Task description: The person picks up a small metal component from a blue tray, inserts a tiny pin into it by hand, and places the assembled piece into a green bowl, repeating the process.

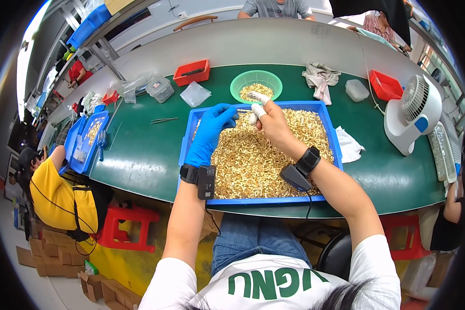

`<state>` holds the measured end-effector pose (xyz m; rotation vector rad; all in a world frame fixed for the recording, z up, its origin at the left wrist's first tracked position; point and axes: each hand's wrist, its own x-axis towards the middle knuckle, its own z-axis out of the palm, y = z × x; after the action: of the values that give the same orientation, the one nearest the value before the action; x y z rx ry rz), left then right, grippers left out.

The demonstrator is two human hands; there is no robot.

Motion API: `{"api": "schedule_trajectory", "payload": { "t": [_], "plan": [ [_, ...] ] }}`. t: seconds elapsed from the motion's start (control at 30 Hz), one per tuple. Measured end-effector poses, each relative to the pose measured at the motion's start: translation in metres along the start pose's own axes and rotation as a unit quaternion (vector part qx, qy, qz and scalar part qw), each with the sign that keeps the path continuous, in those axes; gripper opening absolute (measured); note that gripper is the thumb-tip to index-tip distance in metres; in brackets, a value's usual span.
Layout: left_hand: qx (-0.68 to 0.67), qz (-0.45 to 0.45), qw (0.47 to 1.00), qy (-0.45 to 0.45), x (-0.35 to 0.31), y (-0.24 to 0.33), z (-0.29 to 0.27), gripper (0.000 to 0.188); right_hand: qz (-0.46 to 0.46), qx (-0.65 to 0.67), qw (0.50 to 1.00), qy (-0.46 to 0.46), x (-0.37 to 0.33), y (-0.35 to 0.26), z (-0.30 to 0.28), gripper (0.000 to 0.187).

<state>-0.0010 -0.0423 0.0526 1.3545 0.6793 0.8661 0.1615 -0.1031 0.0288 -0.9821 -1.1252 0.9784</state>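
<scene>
My left hand point(216, 126), in a blue glove, is held over the upper left part of a blue tray point(183, 150), its fingers closed in a pinch. White covers sit on several fingers of my right hand point(271, 120), which is close beside it. The right thumb and a finger are drawn together, while another finger points toward the green bowl. A thin brass-coloured bit shows between the two hands, too small to name. Many small brass-coloured pieces point(258, 165) fill the tray. Just beyond its far edge, a round green mesh bowl point(236, 85) holds more such pieces.
Tweezers point(164, 121) lie left of the tray on the green table point(134, 165). Red bins point(191, 72), a clear tub point(160, 89) and cloths point(320, 80) line the back. A white fan point(413, 113) stands right. People sit at both sides and beyond the divider.
</scene>
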Motion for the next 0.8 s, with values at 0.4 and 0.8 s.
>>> {"api": "schedule_trajectory", "payload": {
  "t": [0.4,0.8],
  "plan": [
    [0.130,0.067,0.989,0.005,0.015,-0.027,0.000,0.018,0.160,0.006,0.986,-0.048,0.007,-0.001,-0.005,0.015],
    [0.091,0.065,0.990,0.083,0.026,-0.042,-0.019,0.020,0.096,-0.310,0.944,-0.062,0.087,-0.023,-0.037,0.019]
  ]
}}
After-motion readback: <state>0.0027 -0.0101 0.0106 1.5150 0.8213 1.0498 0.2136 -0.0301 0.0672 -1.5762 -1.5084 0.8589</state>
